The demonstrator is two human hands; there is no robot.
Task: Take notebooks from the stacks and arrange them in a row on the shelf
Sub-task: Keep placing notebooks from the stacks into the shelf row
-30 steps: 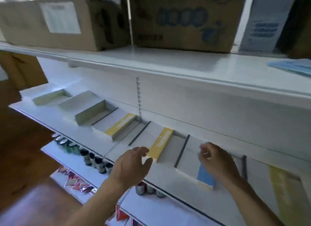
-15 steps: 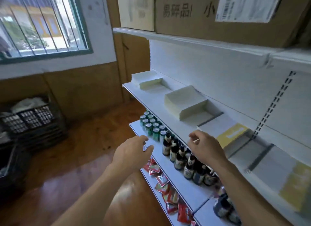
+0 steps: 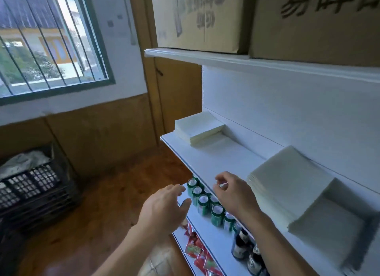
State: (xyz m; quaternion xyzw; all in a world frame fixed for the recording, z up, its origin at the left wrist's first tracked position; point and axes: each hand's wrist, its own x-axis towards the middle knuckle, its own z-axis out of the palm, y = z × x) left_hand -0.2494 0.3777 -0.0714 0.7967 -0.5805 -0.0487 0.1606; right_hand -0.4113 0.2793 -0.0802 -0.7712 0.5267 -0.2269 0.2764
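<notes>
**Reference object:** the near stack of notebooks (image 3: pixel 287 191) on the white shelf (image 3: pixel 213 158). All positions below are given from it.

**Hand state**
- Your right hand (image 3: pixel 234 195) hangs just left of the near stack, over the shelf's front edge, without touching the stack. Its fingers are loosely curled, thumb close to forefinger, and it holds nothing.
- Your left hand (image 3: pixel 164 210) is further left, clear of the shelf. Its fingers are relaxed and slightly spread, and it is empty.

**Hazards**
1. Taking several notebooks at once. The covers look thin and lie flush, so a deep pinch at a corner is likely to lift more than one.
2. Skewing the stack. A sideways drag instead of a lift would probably push the upper layers out of line.
3. Dropping. The green cans (image 3: pixel 203 203) stand below and left of the near stack, under your right hand. A notebook sliding off the edge would land on them, and a low wrist could tip one.

**Count**
- Notebook stacks: two. The far stack (image 3: pixel 198 127) lies beyond the near one, well apart on the same shelf. The notebooks in each stack cannot be counted.
- Notebooks set in a row: none in view.
- Cans: at least seven tops visible.
- Dark bottles (image 3: pixel 241 245), below the near stack: at least two.
- Cardboard boxes (image 3: pixel 197 18), above: two.
- Black crate (image 3: pixel 30 185), far left on the floor: one clearly visible.
</notes>
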